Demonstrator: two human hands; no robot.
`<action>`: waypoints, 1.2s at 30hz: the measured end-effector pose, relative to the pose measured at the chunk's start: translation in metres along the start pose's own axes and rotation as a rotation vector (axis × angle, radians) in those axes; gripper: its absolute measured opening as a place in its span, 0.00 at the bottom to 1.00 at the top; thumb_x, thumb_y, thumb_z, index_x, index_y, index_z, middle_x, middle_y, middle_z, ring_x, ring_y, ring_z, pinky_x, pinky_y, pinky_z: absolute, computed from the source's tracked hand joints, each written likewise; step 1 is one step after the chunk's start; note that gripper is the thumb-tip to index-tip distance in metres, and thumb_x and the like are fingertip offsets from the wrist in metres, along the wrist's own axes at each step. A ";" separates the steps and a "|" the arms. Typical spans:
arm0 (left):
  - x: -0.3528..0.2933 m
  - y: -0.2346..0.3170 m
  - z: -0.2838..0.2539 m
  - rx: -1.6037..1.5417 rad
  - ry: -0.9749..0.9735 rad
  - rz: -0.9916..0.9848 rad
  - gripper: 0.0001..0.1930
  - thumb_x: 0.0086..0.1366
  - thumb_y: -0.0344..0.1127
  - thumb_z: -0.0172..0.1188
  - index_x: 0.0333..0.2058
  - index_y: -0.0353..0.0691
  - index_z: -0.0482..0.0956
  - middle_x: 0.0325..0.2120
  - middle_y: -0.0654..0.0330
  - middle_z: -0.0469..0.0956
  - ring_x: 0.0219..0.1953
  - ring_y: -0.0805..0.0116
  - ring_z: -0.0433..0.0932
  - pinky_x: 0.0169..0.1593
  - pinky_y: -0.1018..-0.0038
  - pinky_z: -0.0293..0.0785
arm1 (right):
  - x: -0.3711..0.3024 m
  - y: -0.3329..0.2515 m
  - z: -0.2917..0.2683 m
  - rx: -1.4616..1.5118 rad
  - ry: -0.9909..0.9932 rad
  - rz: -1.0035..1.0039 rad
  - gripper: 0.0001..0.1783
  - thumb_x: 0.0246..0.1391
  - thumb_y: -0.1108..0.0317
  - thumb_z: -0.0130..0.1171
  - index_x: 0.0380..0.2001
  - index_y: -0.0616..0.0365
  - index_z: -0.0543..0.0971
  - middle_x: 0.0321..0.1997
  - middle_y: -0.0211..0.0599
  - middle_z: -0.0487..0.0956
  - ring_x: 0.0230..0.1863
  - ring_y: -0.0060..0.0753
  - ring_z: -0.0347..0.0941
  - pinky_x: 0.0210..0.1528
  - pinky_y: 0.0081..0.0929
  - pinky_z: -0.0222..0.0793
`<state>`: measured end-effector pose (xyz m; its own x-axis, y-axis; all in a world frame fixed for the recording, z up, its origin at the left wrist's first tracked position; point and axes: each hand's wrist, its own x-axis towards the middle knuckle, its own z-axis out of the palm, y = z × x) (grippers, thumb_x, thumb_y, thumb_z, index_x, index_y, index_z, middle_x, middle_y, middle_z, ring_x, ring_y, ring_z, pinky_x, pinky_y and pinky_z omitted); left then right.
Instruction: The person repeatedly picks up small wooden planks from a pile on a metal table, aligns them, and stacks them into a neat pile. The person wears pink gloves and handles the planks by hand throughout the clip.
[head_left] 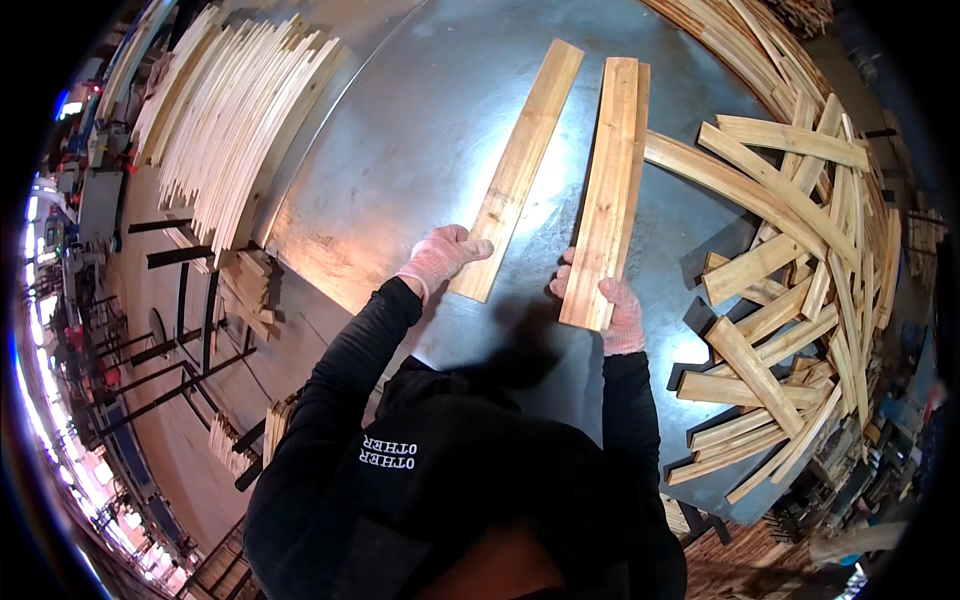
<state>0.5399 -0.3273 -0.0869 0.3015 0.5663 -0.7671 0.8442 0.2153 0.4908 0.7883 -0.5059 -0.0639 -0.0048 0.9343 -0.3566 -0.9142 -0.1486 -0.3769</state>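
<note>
My left hand [447,256], in a pale work glove, grips the near part of a flat wooden board [528,150], thumb on top and its other fingers partly hidden. The board slants away over the metal tabletop [400,130]. My right hand [618,312], gloved too, holds the near end of another wooden board [606,180], its thumb on the upper face and fingertips at the left edge. A second strip of wood [640,150] shows along this board's right side, seemingly beneath it. A gap of bare metal lies between what the two hands hold.
A loose heap of wooden boards [780,200] sprawls over the right side of the table, several ends pointing inward. Beyond the table's left edge stands a stack of pale wooden strips [255,130]. Black metal frames [195,300] stand on the floor at left.
</note>
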 end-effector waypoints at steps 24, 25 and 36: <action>-0.006 0.009 0.034 -0.722 -0.071 0.111 0.33 0.63 0.53 0.66 0.57 0.33 0.74 0.41 0.61 0.82 0.42 0.73 0.79 0.50 0.71 0.76 | 0.105 -0.245 -0.004 -2.489 0.625 -0.163 0.27 0.55 0.54 0.62 0.55 0.56 0.76 0.54 0.43 0.80 0.53 0.46 0.77 0.55 0.38 0.75; 0.001 0.003 0.034 -0.680 -0.026 0.164 0.33 0.62 0.51 0.69 0.57 0.32 0.74 0.41 0.60 0.82 0.43 0.75 0.78 0.49 0.71 0.76 | 0.100 -0.291 -0.068 -2.788 0.570 -0.937 0.37 0.53 0.50 0.64 0.64 0.53 0.70 0.63 0.44 0.75 0.65 0.46 0.70 0.67 0.40 0.65; -0.047 0.022 0.014 0.187 0.460 0.114 0.42 0.53 0.46 0.74 0.62 0.35 0.66 0.46 0.45 0.80 0.44 0.49 0.83 0.48 0.57 0.80 | 0.081 -0.348 -0.098 -2.522 0.626 0.384 0.61 0.49 0.21 0.53 0.73 0.57 0.56 0.60 0.56 0.76 0.62 0.51 0.73 0.63 0.40 0.67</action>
<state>0.5508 -0.3596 -0.0457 0.2060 0.8785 -0.4310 0.8949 0.0090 0.4462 1.1457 -0.4099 -0.0460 0.4755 0.7271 -0.4952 0.8659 -0.4861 0.1178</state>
